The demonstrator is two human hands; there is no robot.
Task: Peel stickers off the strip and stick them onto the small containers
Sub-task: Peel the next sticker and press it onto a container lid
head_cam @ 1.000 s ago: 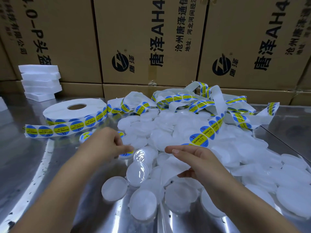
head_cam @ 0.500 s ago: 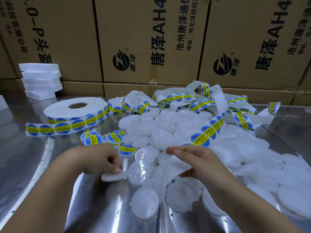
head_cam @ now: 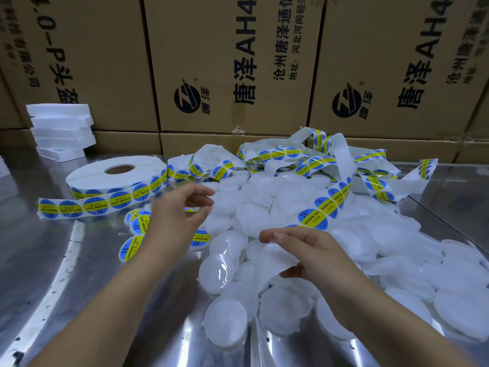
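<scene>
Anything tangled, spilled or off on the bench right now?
The sticker strip lies in tangled loops behind the pile of containers instead of feeding straight off the roll. One clear container at the pile's near edge stands tilted. Nothing looks damaged.

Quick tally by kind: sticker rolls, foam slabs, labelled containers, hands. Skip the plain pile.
Sticker roll: 1
Foam slabs: 5
Labelled containers: 4 plainly showing; one more may hide behind the left hand
Hands: 2; the right hand pinches the sticker strip
Total: 12
</scene>
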